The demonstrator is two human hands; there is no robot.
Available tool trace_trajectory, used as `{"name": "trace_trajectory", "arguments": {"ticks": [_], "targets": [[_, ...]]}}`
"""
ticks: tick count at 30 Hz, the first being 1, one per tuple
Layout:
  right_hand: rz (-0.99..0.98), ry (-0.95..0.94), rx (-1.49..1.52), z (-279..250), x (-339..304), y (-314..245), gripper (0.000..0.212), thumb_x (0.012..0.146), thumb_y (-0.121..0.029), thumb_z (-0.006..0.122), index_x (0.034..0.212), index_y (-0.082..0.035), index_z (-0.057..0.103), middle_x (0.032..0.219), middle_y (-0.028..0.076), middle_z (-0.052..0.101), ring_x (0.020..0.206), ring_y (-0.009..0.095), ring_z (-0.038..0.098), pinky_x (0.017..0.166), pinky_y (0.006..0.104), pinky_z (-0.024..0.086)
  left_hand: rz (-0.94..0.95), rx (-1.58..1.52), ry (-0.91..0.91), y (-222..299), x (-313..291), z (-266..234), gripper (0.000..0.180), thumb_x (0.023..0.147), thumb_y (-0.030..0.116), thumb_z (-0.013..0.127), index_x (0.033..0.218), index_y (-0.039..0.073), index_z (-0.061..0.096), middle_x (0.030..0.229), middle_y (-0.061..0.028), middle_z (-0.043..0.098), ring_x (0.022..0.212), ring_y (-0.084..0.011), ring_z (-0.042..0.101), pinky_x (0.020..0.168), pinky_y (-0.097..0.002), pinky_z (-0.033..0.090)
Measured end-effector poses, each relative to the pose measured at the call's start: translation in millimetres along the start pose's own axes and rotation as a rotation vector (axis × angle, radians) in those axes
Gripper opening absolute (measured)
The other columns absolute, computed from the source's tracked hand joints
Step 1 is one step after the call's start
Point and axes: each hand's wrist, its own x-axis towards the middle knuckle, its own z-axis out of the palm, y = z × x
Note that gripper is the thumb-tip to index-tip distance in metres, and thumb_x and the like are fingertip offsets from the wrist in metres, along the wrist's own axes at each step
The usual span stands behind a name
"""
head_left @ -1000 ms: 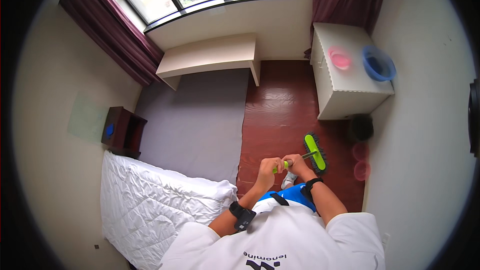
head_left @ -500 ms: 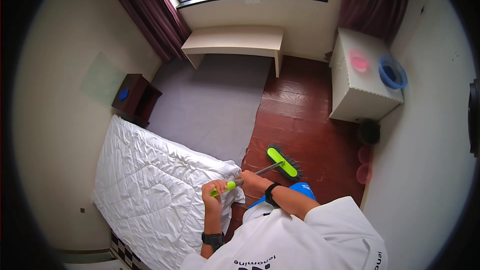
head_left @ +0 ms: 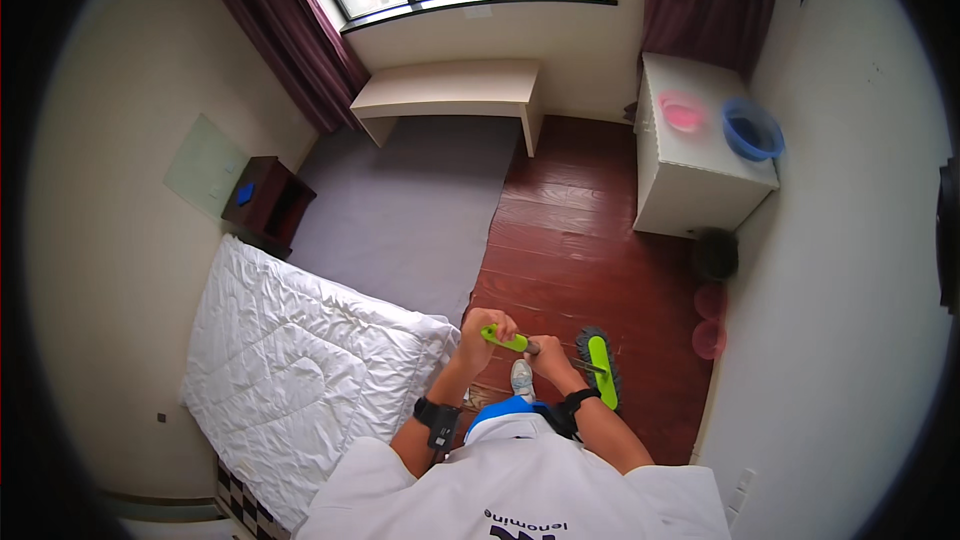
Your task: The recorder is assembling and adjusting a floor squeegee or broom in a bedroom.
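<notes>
A mop with a flat lime-green head [head_left: 601,368] and grey shaggy fringe rests on the dark red wood floor to my right. Its short-looking handle slants up toward me and ends in a green grip [head_left: 512,341]. My left hand [head_left: 488,327] is closed around that grip at the top end. Lower on the grey pole, my right hand [head_left: 549,358] wraps round it, hiding part of it. Both wrists wear black bands. One light-coloured shoe [head_left: 522,380] shows on the floor below my hands.
A bed with a white quilt [head_left: 300,360] lies close on my left, beside a dark nightstand [head_left: 268,202]. Grey matting [head_left: 410,200] covers the floor's left part. A white desk [head_left: 450,88] stands under the window. At right are a white cabinet [head_left: 690,180] with basins and pink containers [head_left: 709,339].
The mop head has shifted right and nearer to me, turning more lengthwise. Both hands have moved right with the handle, still gripping it. My view has turned slightly.
</notes>
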Motion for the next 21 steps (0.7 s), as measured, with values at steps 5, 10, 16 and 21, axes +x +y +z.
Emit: {"name": "trace_trajectory", "arguments": {"ticks": [5, 10, 16, 21], "targets": [[0.048, 0.218, -0.104, -64.6, -67.0, 56.2, 0.003, 0.073, -0.005, 0.062, 0.072, -0.004, 0.065, 0.07, 0.02, 0.062, 0.074, 0.041, 0.063, 0.063, 0.0459, 0.051, -0.139, -0.04, -0.154, -69.1, 7.3, 75.3, 0.036, 0.081, 0.027, 0.045, 0.055, 0.002, 0.05, 0.059, -0.0113, 0.05, 0.069, -0.0245, 0.052, 0.074, -0.0362, 0.042], [0.06, 0.405, -0.077, -103.1, -135.2, 84.4, 0.004, 0.072, 0.0, 0.061, 0.073, -0.001, 0.065, 0.069, 0.022, 0.062, 0.072, 0.039, 0.065, 0.06, 0.0423, 0.051, -0.125, 0.025, -0.401, -122.6, -10.0, 132.0, 0.032, 0.081, 0.023, 0.046, 0.056, 0.003, 0.052, 0.063, -0.0091, 0.057, 0.064, -0.0182, 0.054, 0.065, -0.0307, 0.041], [0.094, 0.502, -0.146, -129.4, -177.6, 88.3, 0.004, 0.077, -0.002, 0.061, 0.075, 0.001, 0.063, 0.071, 0.02, 0.064, 0.07, 0.037, 0.066, 0.056, 0.0387, 0.048, -0.112, 0.194, -0.56, -138.1, -23.7, 187.0, 0.033, 0.079, 0.025, 0.046, 0.056, 0.003, 0.051, 0.058, -0.0041, 0.052, 0.061, -0.0134, 0.048, 0.062, -0.0277, 0.038], [0.169, 0.494, -0.158, -118.1, -194.8, 73.6, 0.004, 0.078, -0.004, 0.062, 0.077, -0.001, 0.064, 0.072, 0.02, 0.065, 0.07, 0.033, 0.068, 0.058, 0.0369, 0.048, -0.127, 0.199, -0.599, -125.3, -48.7, 182.3, 0.031, 0.08, 0.022, 0.046, 0.056, 0.004, 0.05, 0.057, -0.0019, 0.048, 0.059, -0.0107, 0.043, 0.058, -0.0287, 0.033]]}}
